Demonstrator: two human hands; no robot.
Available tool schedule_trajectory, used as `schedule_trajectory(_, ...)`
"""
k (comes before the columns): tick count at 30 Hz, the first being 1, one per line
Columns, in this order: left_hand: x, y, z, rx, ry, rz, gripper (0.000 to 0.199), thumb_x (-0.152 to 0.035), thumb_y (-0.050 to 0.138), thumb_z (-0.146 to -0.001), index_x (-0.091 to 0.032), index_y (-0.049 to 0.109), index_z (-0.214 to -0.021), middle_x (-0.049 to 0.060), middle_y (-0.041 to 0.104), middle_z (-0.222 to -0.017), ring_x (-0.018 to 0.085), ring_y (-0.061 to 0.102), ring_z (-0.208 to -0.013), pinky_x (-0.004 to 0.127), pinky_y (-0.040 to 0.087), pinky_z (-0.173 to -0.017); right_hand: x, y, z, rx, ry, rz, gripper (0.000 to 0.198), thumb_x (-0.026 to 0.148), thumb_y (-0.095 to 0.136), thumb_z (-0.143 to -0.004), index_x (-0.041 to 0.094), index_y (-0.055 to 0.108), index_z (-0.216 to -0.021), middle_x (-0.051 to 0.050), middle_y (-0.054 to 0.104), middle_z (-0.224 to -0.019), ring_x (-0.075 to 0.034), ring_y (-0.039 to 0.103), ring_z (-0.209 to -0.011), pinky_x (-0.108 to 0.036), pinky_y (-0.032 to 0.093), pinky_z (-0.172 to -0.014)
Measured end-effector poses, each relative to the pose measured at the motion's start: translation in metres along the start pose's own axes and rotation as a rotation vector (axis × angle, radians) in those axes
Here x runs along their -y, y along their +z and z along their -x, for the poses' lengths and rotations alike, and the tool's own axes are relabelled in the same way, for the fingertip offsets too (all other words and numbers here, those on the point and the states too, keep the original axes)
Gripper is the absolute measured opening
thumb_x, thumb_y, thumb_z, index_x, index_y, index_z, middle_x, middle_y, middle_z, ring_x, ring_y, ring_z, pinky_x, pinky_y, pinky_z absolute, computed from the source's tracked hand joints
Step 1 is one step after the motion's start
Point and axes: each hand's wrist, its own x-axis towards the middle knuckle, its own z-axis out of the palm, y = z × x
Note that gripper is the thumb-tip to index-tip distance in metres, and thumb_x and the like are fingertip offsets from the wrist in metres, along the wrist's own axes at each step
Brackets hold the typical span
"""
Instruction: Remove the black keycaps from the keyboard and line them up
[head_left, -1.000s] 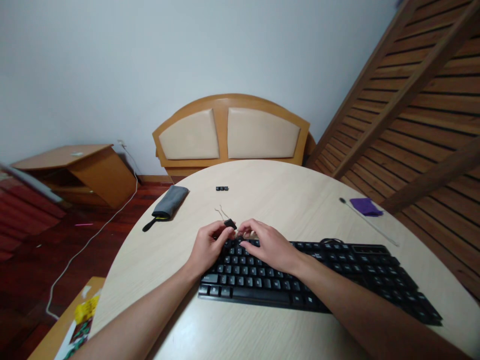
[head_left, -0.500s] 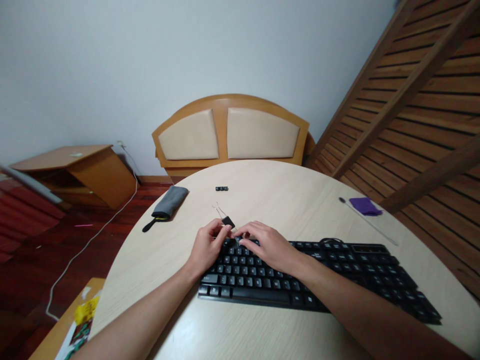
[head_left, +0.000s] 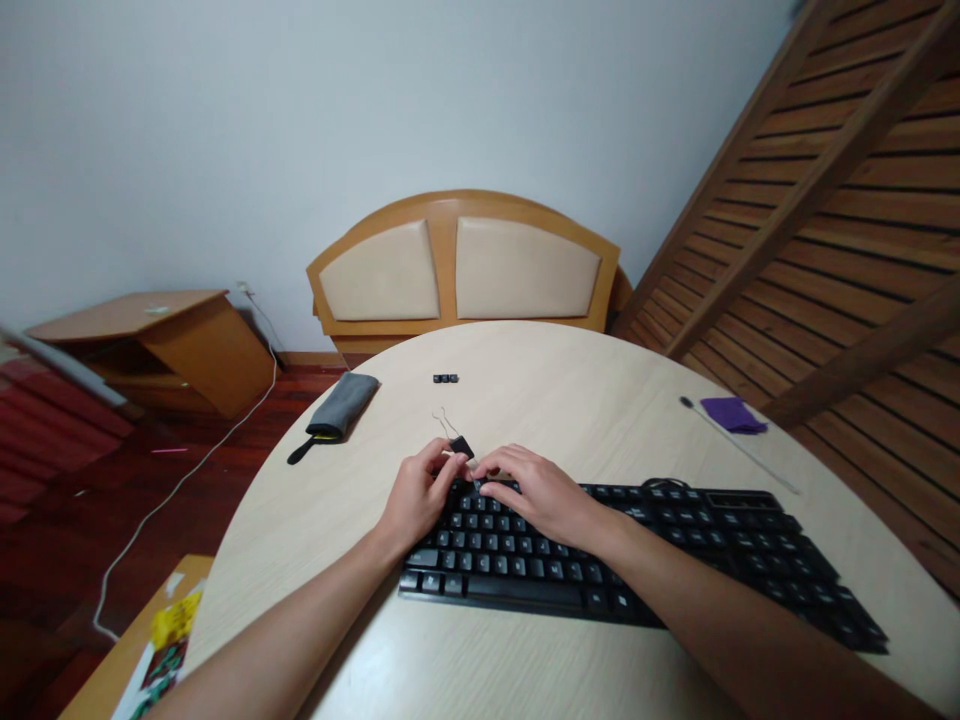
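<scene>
My left hand (head_left: pixel 418 492) is closed around a wire keycap puller (head_left: pixel 461 447) with a black handle. One pair of its wire prongs sticks up past my fingers; the other end points down at the keyboard's top left. At the same spot, my right hand (head_left: pixel 541 496) pinches a small black keycap (head_left: pixel 478 484) between thumb and fingers. Whether the puller's wires grip this keycap is hidden by my fingertips. Beneath both hands lies the black keyboard (head_left: pixel 525 592), partly covered by my right forearm.
Farther back on the round table (head_left: pixel 555 370) sit three loose keycaps (head_left: pixel 445 379) in a row. A grey cloth pouch (head_left: pixel 343 405) lies to the left. On the right are a thin long-handled brush (head_left: pixel 739 445) and a folded purple cloth (head_left: pixel 733 415). The keyboard's cable (head_left: pixel 664 484) is bunched behind it.
The view has shifted very slightly. The puller's handle sits a little lower and farther right, while both hands stay at the keyboard's top left corner.
</scene>
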Motion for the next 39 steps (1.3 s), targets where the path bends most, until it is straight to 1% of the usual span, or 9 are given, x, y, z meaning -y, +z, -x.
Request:
schedule_trajectory(4, 0.000, 0.000, -0.001, -0.039, 0.015, -0.045, 0.022, -0.036, 0.050, -0.095, -0.018, 0.057, -0.082, 0.002, 0.069, -0.075, 0.017, 0.066, -0.072, 0.026, 0.047, -0.070, -0.001, 0.000, 0.000, 0.003, 0.015, -0.025, 0.012, 0.021, 0.058, -0.093, 0.023, 0.063, -0.104, -0.004, 0.067, -0.109, -0.018, 0.059, -0.107, -0.035, 0.045, -0.095)
schedule_trajectory(8, 0.005, 0.002, -0.002, -0.095, -0.014, -0.040, 0.022, -0.037, 0.048, -0.095, -0.020, 0.054, -0.082, 0.001, 0.068, -0.074, 0.017, 0.065, -0.071, 0.026, 0.047, -0.069, -0.004, 0.000, 0.000, -0.077, 0.063, -0.039, 0.010, 0.022, 0.059, -0.092, 0.022, 0.063, -0.101, -0.003, 0.067, -0.107, -0.018, 0.060, -0.101, -0.033, 0.047, -0.090)
schedule_trajectory(12, 0.008, 0.004, -0.004, -0.078, -0.038, -0.038, 0.022, -0.037, 0.046, -0.096, -0.020, 0.053, -0.084, 0.000, 0.068, -0.074, 0.017, 0.064, -0.071, 0.027, 0.046, -0.071, -0.010, 0.001, -0.001, -0.168, 0.154, -0.043, 0.011, 0.023, 0.058, -0.092, 0.022, 0.065, -0.100, -0.003, 0.068, -0.100, -0.016, 0.062, -0.089, -0.031, 0.048, -0.083)
schedule_trajectory(16, 0.008, 0.003, -0.004, -0.061, -0.047, -0.061, 0.021, -0.037, 0.044, -0.097, -0.021, 0.053, -0.086, 0.001, 0.068, -0.075, 0.018, 0.064, -0.072, 0.027, 0.046, -0.071, -0.014, 0.003, -0.002, -0.220, 0.208, -0.058, 0.020, 0.023, 0.059, -0.090, 0.021, 0.065, -0.109, -0.005, 0.069, -0.106, -0.016, 0.063, -0.091, -0.031, 0.049, -0.084)
schedule_trajectory(22, 0.011, 0.003, -0.003, -0.050, -0.040, -0.197, 0.019, -0.036, 0.041, -0.098, -0.023, 0.050, -0.088, 0.001, 0.070, -0.079, 0.019, 0.065, -0.074, 0.028, 0.045, -0.071, -0.017, 0.000, -0.011, -0.196, 0.352, -0.123, 0.020, 0.024, 0.059, -0.088, 0.018, 0.070, -0.104, -0.006, 0.072, -0.100, -0.016, 0.065, -0.083, -0.029, 0.050, -0.078)
schedule_trajectory(25, 0.011, 0.003, -0.003, -0.054, -0.038, -0.224, 0.018, -0.036, 0.041, -0.098, -0.023, 0.049, -0.088, 0.001, 0.070, -0.079, 0.020, 0.066, -0.074, 0.029, 0.045, -0.071, -0.025, -0.008, -0.028, -0.154, 0.344, -0.056, 0.019, 0.023, 0.061, -0.086, 0.018, 0.071, -0.102, -0.006, 0.073, -0.095, -0.016, 0.064, -0.081, -0.028, 0.049, -0.076)
schedule_trajectory(28, 0.010, 0.002, -0.003, -0.044, -0.041, -0.232, 0.018, -0.036, 0.040, -0.098, -0.024, 0.049, -0.087, 0.001, 0.070, -0.079, 0.020, 0.066, -0.075, 0.029, 0.045, -0.071, -0.038, -0.018, -0.054, -0.164, 0.336, 0.078, 0.020, 0.025, 0.060, -0.087, 0.018, 0.072, -0.102, -0.005, 0.073, -0.087, -0.016, 0.064, -0.077, -0.027, 0.047, -0.071)
schedule_trajectory(33, 0.009, 0.002, -0.002, -0.031, -0.052, -0.227, 0.018, -0.036, 0.039, -0.098, -0.024, 0.047, -0.087, 0.000, 0.070, -0.079, 0.020, 0.065, -0.075, 0.029, 0.045, -0.071, -0.058, -0.028, -0.108, -0.144, 0.446, 0.356, 0.020, 0.028, 0.059, -0.089, 0.024, 0.071, -0.105, -0.004, 0.074, -0.098, -0.017, 0.066, -0.088, -0.026, 0.046, -0.075)
schedule_trajectory(39, 0.008, 0.002, -0.002, -0.020, -0.061, -0.230, 0.019, -0.036, 0.039, -0.098, -0.024, 0.048, -0.088, 0.000, 0.071, -0.080, 0.020, 0.066, -0.075, 0.029, 0.044, -0.070, -0.073, -0.021, -0.154, -0.147, 0.528, 0.457, 0.018, 0.028, 0.060, -0.089, 0.027, 0.070, -0.103, -0.005, 0.073, -0.107, -0.020, 0.064, -0.099, -0.029, 0.045, -0.082)
